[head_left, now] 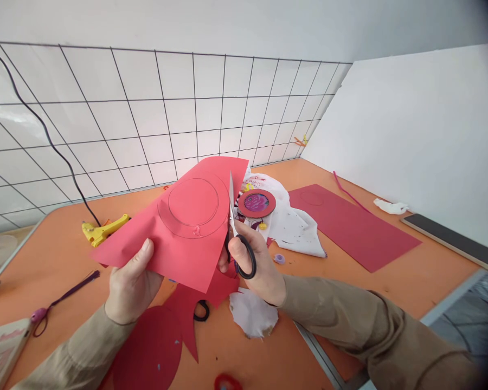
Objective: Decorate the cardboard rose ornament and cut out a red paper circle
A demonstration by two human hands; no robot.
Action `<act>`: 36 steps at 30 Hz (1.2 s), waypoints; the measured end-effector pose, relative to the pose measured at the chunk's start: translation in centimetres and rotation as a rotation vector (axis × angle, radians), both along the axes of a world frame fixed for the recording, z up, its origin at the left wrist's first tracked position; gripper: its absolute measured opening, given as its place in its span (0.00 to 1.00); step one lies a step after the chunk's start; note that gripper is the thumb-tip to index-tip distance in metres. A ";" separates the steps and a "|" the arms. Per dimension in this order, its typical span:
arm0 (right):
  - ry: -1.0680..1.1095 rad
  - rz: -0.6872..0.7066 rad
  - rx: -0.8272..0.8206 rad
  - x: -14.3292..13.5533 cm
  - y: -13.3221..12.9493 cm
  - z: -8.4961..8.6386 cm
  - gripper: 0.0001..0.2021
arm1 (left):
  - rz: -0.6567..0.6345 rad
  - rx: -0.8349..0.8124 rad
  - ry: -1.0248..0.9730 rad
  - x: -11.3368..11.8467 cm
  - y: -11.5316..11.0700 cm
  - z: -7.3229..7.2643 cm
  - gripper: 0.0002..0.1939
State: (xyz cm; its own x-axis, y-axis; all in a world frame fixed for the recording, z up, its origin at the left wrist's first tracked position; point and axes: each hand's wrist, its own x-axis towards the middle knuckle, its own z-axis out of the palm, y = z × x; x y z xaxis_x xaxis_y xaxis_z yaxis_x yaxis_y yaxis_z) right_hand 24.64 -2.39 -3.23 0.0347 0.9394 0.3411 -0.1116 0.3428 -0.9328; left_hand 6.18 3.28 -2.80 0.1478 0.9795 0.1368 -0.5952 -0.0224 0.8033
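Above the orange worktop: one red sheet, lifted clear and tilted, gripped at its near left part by the left hand, thumb on top, remaining fingers hidden underneath. At its right edge: one pair of scissors, black-handled, worked by the right hand, thumb and fingers closed about the loops. One blade shows over the paper; the other cannot be made out. Step in hand, as judged: cutting inward beside the pencilled outline. Next move would call for turning the sheet so the blades follow the curve, left fingers kept clear of the line. Condition of sheet: plain, matt, slightly bowed; two drawn circles, one within the other; small rough mark on the near side of the outer one. Right of the sheet: one red ring with purple patterned centre, on white cloth; farther right, one darker red rectangle. Left of it: one yellow glue gun. Nearer than it: one dark red disc.
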 end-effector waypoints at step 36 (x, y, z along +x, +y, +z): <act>-0.032 0.024 -0.029 0.2 0.0 0.4 0.21 | 0.070 -0.116 0.109 -1.3 1.3 1.6 0.19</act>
State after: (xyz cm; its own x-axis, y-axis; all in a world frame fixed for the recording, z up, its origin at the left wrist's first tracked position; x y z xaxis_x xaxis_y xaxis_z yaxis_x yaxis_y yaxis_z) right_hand 24.85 -2.34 -2.87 0.0015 0.9493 0.3145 -0.0897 0.3134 -0.9454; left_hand 4.92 4.55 -1.20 0.0860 0.9962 0.0093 -0.5042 0.0355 0.8628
